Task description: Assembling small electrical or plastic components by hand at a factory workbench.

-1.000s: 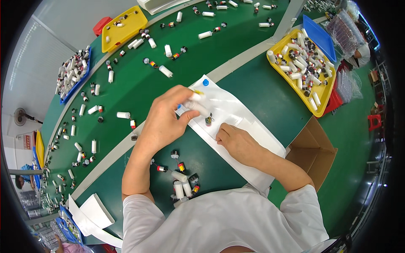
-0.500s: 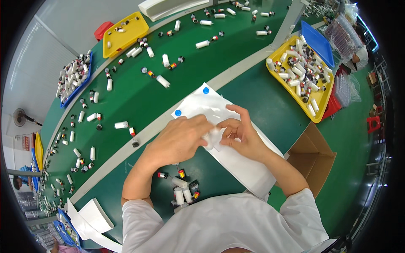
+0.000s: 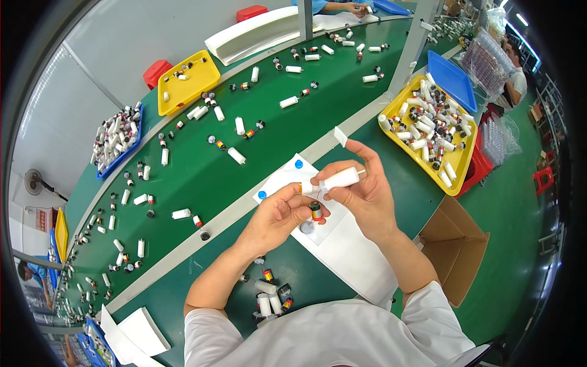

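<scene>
My right hand [image 3: 370, 205] is closed round a white plastic cylinder [image 3: 342, 178] with a thin stem at its end. A small white label [image 3: 340, 136] stands on the tip of that hand's raised index finger. With its fingers closed, my left hand [image 3: 269, 219] grips a small part with a black, red and yellow body [image 3: 316, 211]; a whitish piece with an orange end [image 3: 308, 188] lies between thumb and forefinger level. Thin wire seems to join the pieces. Below both hands lies a white sheet [image 3: 361, 257], held by blue pins [image 3: 298, 164].
A loose cluster of similar parts [image 3: 267, 304] lies by my body. Across a grey rail, the green belt [image 3: 202, 165] carries many more. A full yellow tray [image 3: 449, 186] stands at right, above a cardboard box [image 3: 455, 244]. A co-worker's hand [image 3: 354, 8] shows at the far side.
My hands have turned and drawn slightly apart, bringing the white cylinder and the coloured part into view. A white label now shows on my right index finger. The head view has shifted slightly.
</scene>
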### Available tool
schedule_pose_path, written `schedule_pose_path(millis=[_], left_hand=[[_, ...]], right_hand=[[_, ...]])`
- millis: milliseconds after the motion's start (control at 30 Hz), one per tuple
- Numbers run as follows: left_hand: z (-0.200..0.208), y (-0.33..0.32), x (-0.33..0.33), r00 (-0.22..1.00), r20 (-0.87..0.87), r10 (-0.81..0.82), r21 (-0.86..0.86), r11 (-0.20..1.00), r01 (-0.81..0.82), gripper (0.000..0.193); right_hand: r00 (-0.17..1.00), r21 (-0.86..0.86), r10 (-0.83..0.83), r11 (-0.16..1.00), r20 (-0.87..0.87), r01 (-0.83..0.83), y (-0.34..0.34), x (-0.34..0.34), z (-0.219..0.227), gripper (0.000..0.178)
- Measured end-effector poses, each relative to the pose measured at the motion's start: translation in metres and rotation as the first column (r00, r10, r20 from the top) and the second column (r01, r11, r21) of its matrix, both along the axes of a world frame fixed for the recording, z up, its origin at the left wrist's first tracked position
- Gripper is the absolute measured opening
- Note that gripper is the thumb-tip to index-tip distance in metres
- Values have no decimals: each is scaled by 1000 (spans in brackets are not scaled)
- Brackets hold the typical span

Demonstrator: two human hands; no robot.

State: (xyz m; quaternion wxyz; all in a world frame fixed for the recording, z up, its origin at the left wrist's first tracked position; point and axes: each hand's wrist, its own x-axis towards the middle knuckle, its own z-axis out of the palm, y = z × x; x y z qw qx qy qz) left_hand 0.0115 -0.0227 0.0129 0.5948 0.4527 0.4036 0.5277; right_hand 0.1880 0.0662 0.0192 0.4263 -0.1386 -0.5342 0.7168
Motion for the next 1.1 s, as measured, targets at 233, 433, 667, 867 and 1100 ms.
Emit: schedule_pose_path(millis=[233,433,667,867,1100], left_hand=[[-4,0,2,651,-634,417,386,900,-200,32],[-3,3,6,565,-780,271,131,952,-276,36],[-19,6,-7,991,111,-78,-141,986,94,30],[-33,10,-6,875,478,-79,-253,941,223,31],[-25,3,-3,897,441,6,-240,964,112,27]], right_hand=[[996,131,52,990,-66,-43,-12,-7,-19,72],[987,203,158,968,-21,-151,-8,-1,-33,68],[921,75,372,928,-116,-366,12,5,-25,78],[997,318,75,946,-15,-67,14,-6,-17,92],[935,214,-354,913,-3,347,-3,4,-35,35]])
